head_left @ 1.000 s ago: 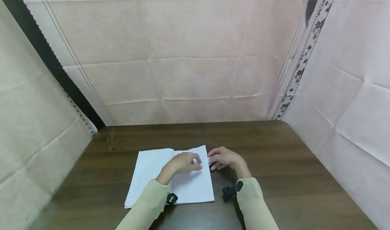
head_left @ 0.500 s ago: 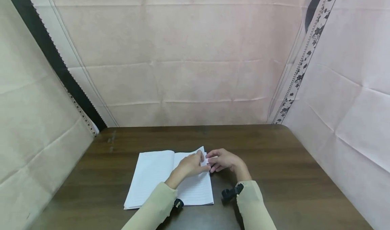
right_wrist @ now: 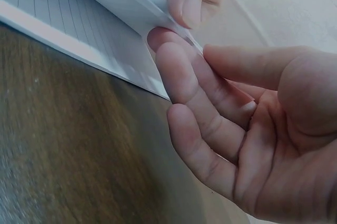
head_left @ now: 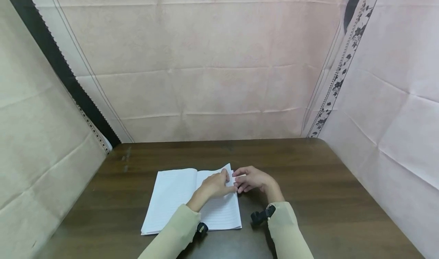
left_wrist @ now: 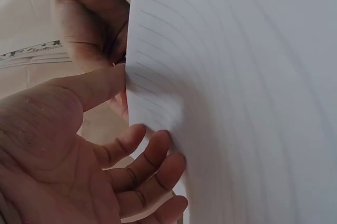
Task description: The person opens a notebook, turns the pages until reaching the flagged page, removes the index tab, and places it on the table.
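Observation:
An open notebook (head_left: pixel 171 198) with white lined pages lies on the brown table; its right-hand leaves are lifted at the far outer corner. My left hand (head_left: pixel 214 184) reaches across the right page to that outer edge. In the left wrist view, the left thumb (left_wrist: pixel 102 87) meets the page edge while curled fingers (left_wrist: pixel 152 163) touch the lined face. From the right, my right hand (head_left: pixel 253 178) holds the same edge. Its thumb (right_wrist: pixel 247 66) and index finger pinch the raised leaves (right_wrist: pixel 113 0) in the right wrist view. How many leaves each hand holds is hard to tell.
The brown wooden table (head_left: pixel 329 213) extends around the notebook on all sides. Pale cloth hangs behind it (head_left: pixel 212 79) and at both sides. Dark straps with small devices (head_left: pixel 262 215) sit at both wrists, near the sleeve cuffs.
My left hand has moved right from above the page to its outer edge, beside the right fingers, and has taken hold there. The right hand stays almost in place.

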`<state>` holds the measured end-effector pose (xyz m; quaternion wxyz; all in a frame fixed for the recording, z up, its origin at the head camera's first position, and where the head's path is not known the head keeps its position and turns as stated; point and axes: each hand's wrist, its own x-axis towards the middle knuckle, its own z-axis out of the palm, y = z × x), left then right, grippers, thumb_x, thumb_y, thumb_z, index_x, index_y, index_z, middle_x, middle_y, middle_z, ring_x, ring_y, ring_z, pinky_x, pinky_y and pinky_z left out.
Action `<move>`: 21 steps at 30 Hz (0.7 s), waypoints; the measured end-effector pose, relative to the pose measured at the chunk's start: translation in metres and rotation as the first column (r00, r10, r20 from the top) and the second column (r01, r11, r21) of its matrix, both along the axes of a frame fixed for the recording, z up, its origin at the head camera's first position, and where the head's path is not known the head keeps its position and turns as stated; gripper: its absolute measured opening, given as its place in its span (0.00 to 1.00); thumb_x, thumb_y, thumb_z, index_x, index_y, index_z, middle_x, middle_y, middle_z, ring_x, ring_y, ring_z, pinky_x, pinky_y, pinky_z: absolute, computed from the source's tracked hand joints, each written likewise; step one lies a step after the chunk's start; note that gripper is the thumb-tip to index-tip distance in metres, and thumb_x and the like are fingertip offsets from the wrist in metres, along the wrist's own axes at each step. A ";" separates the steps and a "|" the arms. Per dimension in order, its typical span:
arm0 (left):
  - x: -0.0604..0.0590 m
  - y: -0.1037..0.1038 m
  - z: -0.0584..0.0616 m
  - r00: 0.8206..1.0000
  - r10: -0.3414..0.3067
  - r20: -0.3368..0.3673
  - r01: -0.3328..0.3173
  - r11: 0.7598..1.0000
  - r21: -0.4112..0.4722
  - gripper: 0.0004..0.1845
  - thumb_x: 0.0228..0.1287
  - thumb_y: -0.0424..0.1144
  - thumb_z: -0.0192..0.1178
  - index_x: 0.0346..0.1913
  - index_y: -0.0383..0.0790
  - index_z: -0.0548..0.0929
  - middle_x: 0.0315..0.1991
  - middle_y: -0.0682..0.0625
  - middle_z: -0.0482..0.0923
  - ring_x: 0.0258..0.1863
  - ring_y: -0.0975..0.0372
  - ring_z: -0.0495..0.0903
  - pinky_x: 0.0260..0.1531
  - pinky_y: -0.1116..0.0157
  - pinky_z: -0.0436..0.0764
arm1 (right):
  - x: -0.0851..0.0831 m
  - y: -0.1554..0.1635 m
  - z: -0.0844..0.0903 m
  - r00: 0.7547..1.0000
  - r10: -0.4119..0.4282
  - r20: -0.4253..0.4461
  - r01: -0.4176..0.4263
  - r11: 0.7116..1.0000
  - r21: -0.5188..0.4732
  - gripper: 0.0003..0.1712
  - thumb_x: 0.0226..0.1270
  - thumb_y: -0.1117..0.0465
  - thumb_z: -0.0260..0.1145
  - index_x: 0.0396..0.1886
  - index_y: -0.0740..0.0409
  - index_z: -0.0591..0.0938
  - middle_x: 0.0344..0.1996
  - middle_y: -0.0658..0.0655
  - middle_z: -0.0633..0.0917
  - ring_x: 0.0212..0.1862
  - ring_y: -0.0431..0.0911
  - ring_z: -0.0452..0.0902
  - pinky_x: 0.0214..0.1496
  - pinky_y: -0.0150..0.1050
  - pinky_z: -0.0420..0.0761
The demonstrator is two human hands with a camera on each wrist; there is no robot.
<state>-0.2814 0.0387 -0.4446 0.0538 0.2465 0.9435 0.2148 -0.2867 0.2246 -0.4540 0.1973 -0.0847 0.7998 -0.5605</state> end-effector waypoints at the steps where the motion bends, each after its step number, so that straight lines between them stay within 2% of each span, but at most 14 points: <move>1: 0.000 0.000 0.001 1.000 -0.003 0.007 0.003 1.000 -0.004 0.24 0.49 0.58 0.60 0.38 0.43 0.71 0.23 0.53 0.69 0.23 0.61 0.68 0.23 0.64 0.65 | 0.000 0.000 0.000 1.000 0.001 0.001 -0.001 1.000 -0.001 0.14 0.61 0.60 0.59 0.47 0.59 0.75 0.29 0.59 0.83 0.31 0.55 0.81 0.34 0.46 0.78; 8: -0.002 -0.006 0.008 0.999 -0.025 0.036 0.027 0.999 -0.033 0.16 0.50 0.57 0.58 0.27 0.47 0.74 0.19 0.56 0.70 0.19 0.63 0.69 0.20 0.66 0.66 | 0.001 0.002 0.000 1.000 -0.003 0.016 0.003 1.000 -0.009 0.15 0.62 0.60 0.58 0.48 0.59 0.74 0.31 0.62 0.83 0.31 0.55 0.81 0.34 0.46 0.78; 13: -0.006 -0.014 0.012 0.997 -0.052 0.061 0.052 0.999 -0.008 0.12 0.51 0.47 0.59 0.17 0.47 0.76 0.12 0.58 0.67 0.15 0.65 0.65 0.16 0.67 0.63 | 0.000 0.004 -0.003 1.000 -0.012 0.023 0.012 1.000 -0.010 0.15 0.62 0.60 0.58 0.48 0.58 0.75 0.32 0.63 0.83 0.30 0.54 0.81 0.34 0.45 0.78; 17: -0.008 -0.017 0.013 0.992 -0.050 0.114 0.049 0.999 0.019 0.12 0.52 0.43 0.59 0.16 0.44 0.79 0.11 0.56 0.70 0.15 0.64 0.66 0.16 0.67 0.63 | 0.000 0.004 -0.004 1.000 -0.018 0.022 0.018 1.000 -0.011 0.15 0.61 0.59 0.59 0.48 0.58 0.75 0.32 0.62 0.83 0.30 0.54 0.81 0.34 0.44 0.78; 21: -0.009 -0.017 0.012 0.989 -0.025 0.144 0.025 1.000 0.001 0.11 0.53 0.44 0.59 0.17 0.44 0.80 0.15 0.53 0.76 0.16 0.64 0.70 0.19 0.66 0.67 | 0.000 0.003 -0.003 1.000 -0.022 0.015 0.022 1.000 -0.001 0.16 0.61 0.59 0.59 0.49 0.57 0.75 0.32 0.61 0.83 0.31 0.54 0.81 0.35 0.44 0.78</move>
